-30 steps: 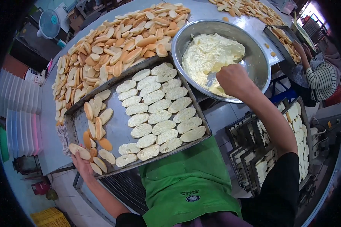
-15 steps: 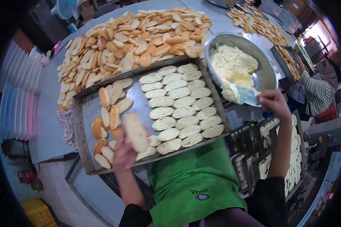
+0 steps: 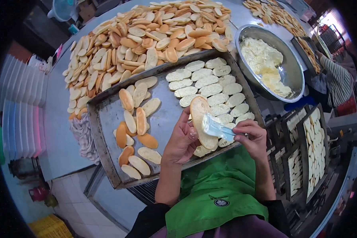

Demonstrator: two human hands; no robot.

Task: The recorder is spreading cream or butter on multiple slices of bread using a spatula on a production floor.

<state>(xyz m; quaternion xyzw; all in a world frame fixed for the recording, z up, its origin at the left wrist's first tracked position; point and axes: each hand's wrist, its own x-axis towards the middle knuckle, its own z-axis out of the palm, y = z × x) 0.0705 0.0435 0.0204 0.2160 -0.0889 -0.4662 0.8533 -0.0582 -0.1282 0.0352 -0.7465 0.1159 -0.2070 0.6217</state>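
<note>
My left hand (image 3: 181, 139) grips a halved oval bread slice (image 3: 199, 109) upright over the near side of the baking tray (image 3: 103, 166). In my right hand (image 3: 250, 137) is a light blue spatula (image 3: 216, 127), its blade laid against the slice's cut face with pale cream on it. Rows of cream-coated slices (image 3: 208, 90) fill the tray's right part, some hidden behind my hands. Loose plain bread halves (image 3: 141, 121) lie scattered on its left part. Beyond the tray's right corner stands a metal bowl (image 3: 297, 59) with pale yellow cream (image 3: 263, 59) inside.
A large heap of bread halves (image 3: 146, 35) covers the table (image 3: 55, 131) behind the tray. A crumpled cloth (image 3: 84, 137) lies at the tray's left. Racked trays of coated slices (image 3: 315, 146) stand at lower right. A person in a striped sleeve (image 3: 339, 81) works at far right.
My right hand has brought the spatula from the bowl to the bread slice. My left hand has moved right with the slice. The view has shifted, so the tray and bowl appear displaced.
</note>
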